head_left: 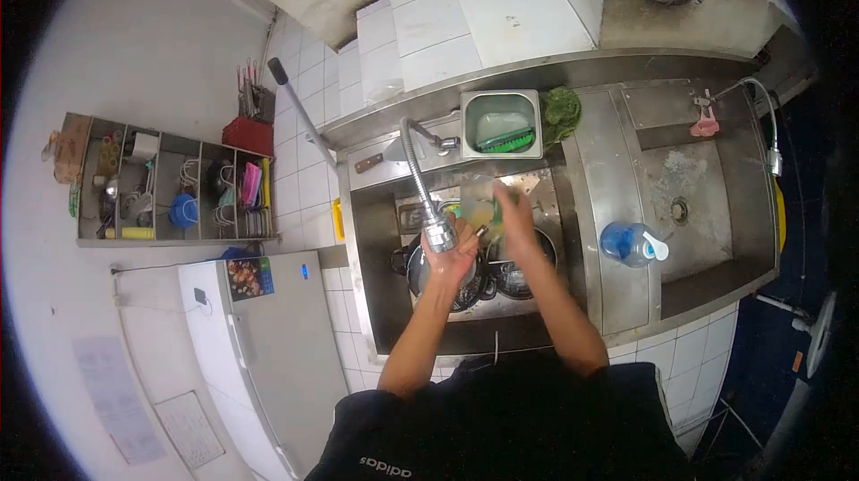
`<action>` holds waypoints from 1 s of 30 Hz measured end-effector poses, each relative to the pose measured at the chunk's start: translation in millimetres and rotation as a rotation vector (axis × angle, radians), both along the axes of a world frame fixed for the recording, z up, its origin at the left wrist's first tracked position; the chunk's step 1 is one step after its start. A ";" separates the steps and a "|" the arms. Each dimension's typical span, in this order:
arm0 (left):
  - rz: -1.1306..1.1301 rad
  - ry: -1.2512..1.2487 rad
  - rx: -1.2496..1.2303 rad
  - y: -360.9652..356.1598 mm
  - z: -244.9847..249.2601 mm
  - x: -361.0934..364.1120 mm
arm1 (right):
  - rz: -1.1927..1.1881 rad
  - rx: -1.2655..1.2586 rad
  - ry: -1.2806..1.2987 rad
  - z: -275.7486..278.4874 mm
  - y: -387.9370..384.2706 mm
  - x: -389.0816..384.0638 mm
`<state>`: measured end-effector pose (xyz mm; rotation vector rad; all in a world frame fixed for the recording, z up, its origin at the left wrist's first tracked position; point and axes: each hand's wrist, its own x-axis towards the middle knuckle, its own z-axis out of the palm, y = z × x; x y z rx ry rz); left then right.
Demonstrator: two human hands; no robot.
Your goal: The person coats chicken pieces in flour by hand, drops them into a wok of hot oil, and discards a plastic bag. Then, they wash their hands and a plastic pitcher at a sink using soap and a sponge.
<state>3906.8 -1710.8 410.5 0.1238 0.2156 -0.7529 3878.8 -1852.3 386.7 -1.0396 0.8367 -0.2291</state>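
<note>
My left hand (455, 251) is in the sink basin beneath the spray faucet (438, 232), its fingers closed around a short handle (483, 231). What the handle belongs to is blurred. My right hand (517, 220) is just to the right, smeared by motion, so its grip does not show. Blurred green and yellow patches lie between the hands; I cannot make out what they are. Below my left hand is a dark pot (414, 280), partly covered by the hand. A second dark pot (513, 280) sits under my right forearm.
A metal container (468, 150) with a green brush (506, 140) stands behind the basin, beside a green scouring pad (561, 114). A wooden-handled scraper (369, 162) lies on the ledge. At right are a blue bottle (629, 245) and a second basin (716, 253).
</note>
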 end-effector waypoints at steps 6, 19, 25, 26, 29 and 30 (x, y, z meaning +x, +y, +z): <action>0.164 0.050 0.137 -1.0 1.0 8.5 | 0.171 -0.626 0.031 26.9 -76.6 96.1; 0.078 -0.114 0.208 -7.0 15.3 -9.5 | 0.268 0.542 -0.383 -4.1 78.2 -24.2; 0.092 -0.196 0.686 25.2 -18.0 -10.0 | 0.151 0.470 -0.006 -18.7 117.1 2.1; 0.043 -0.245 0.851 28.1 -26.4 -10.6 | 0.176 0.432 0.051 -23.0 121.8 3.9; -0.204 -0.382 1.218 35.2 -23.4 -14.2 | 0.020 0.862 -0.063 -28.8 123.2 -1.8; -0.417 -0.483 1.408 35.3 -17.8 -13.8 | 0.004 0.945 -0.109 -44.5 125.4 -2.0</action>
